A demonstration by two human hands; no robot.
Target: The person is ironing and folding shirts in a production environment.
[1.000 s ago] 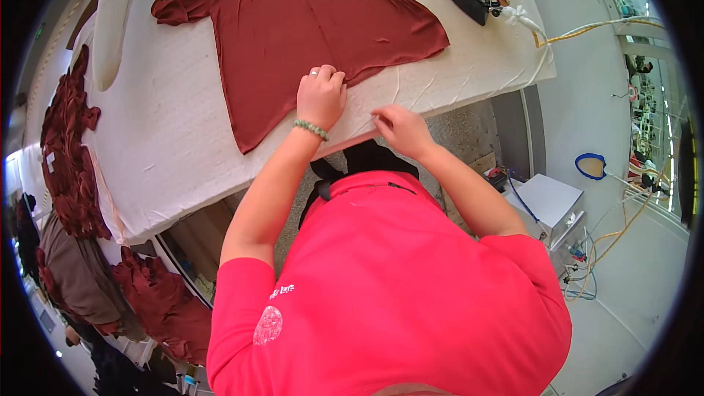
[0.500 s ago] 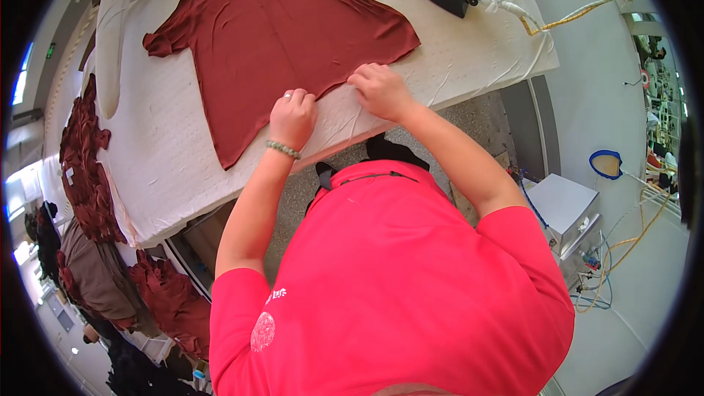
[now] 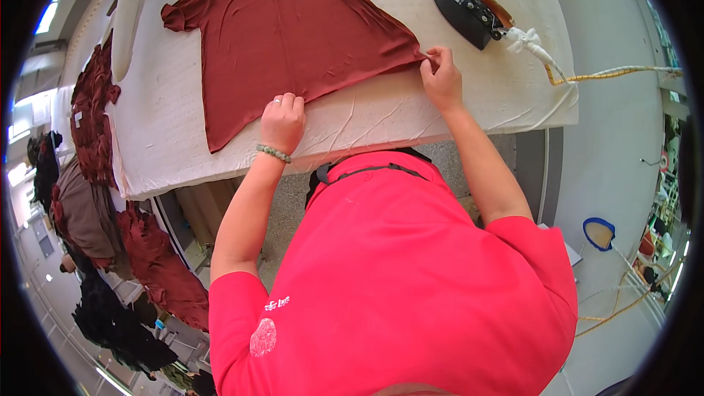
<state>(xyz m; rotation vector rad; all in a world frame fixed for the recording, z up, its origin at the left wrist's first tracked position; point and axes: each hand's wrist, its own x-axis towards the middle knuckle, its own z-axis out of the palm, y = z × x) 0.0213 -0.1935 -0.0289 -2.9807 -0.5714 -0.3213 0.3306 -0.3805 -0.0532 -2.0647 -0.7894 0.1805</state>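
A dark red short-sleeved top [image 3: 275,37] lies spread on the white padded table, its hem toward me. My left hand [image 3: 284,121], with a ring and a green beaded bracelet, is closed at the middle of the hem, fingers bent over the edge. At the right end of the hem, my right hand [image 3: 443,81] pinches the corner between thumb and fingers. Light creases run across the cloth near the hem. Farther back and to the right, a black iron [image 3: 466,15] with a wooden handle rests on the table, apart from my hands.
A white-wrapped hose and cord [image 3: 539,51] run from the iron past the right table edge. At the far left is a long pale padded board [image 3: 132,22]. Crumpled dark red garments [image 3: 95,117] hang along the left side. A blue-rimmed pad [image 3: 599,235] is on the right.
My right hand has moved right along the hem to the corner and pinches it. My left hand stays on the hem. The view has shifted slightly, and the hem's right part looks straighter.
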